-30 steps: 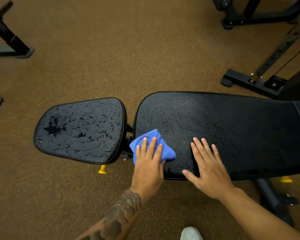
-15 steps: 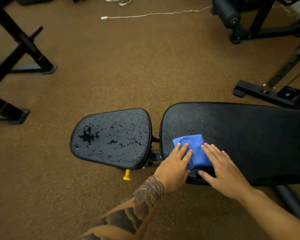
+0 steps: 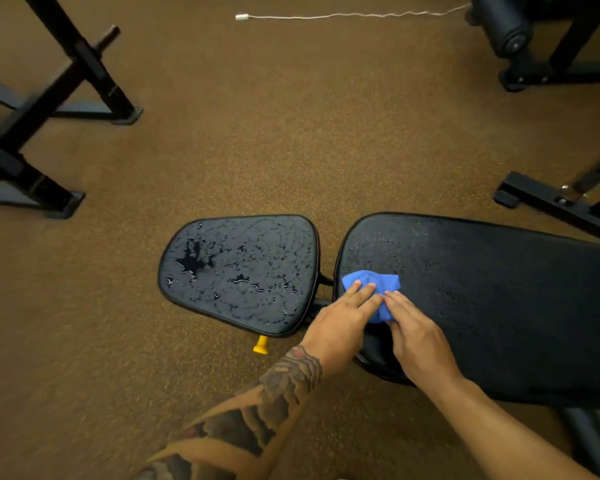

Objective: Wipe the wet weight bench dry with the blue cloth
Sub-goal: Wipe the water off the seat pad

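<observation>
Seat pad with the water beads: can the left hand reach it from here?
Probably yes. The left hand rests on the blue cloth right beside the seat pad; only a narrow gap lies between.

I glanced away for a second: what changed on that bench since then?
The right hand slid left across the back pad onto the blue cloth, joining the left hand; the cloth, spread flatter before, is now bunched up. The left hand stayed on the cloth, and the seat pad is still beaded with water.

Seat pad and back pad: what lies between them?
Head view: a narrow gap showing floor, black frame parts, and the left hand at its near end.
</observation>
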Tool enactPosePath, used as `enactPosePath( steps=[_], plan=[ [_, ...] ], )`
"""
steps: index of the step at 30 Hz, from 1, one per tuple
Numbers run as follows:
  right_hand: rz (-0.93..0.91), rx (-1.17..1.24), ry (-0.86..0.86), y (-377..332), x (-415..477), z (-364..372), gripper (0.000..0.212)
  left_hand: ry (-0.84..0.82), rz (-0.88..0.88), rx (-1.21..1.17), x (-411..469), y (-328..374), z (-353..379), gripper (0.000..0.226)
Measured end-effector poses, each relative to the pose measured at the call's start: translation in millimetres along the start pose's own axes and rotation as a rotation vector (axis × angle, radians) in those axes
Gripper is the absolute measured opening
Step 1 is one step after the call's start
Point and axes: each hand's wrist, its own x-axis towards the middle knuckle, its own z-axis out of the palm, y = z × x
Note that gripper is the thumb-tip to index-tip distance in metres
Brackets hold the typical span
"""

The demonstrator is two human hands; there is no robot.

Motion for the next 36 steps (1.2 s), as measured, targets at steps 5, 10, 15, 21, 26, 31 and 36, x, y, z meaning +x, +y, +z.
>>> enactPosePath(
  steps=[5,10,15,21,26,31,36],
  plan=[
    [-0.084,0.055,-0.002,-52.8,29.7,16.8,0.037,0.065,-0.012,0.017,-17.0,-40.7,-42.6,0.060],
    [-0.153,0.049,0.013,-105.1,58.0,57.4,0.039,0.133,-0.005,0.075,-43.4,-91.1,-86.6,0.052],
    [-0.229,-0.063,-0.006,-133.0,55.8,114.8,0.045,0.061,-0.038,0.106,-82.7,-149.8,-83.9,0.060],
    [-0.123,-0.253,0.016,-139.0,36.6,148.5,0.046,-0.038,-0.003,0.128,-99.2,-167.9,-61.2,0.059],
    [-0.072,-0.356,-0.044,-149.9,36.1,143.0,0.056,-0.146,0.003,0.183,-99.4,-166.0,-71.0,0.064],
    [-0.068,-0.430,-0.094,-154.9,36.7,140.0,0.053,-0.055,-0.053,0.004,-110.1,-181.3,-105.1,0.073],
    [-0.020,-0.404,-0.141,-156.6,36.5,141.8,0.059,0.069,-0.241,-0.082,-121.4,-212.7,-133.7,0.080]
  ],
)
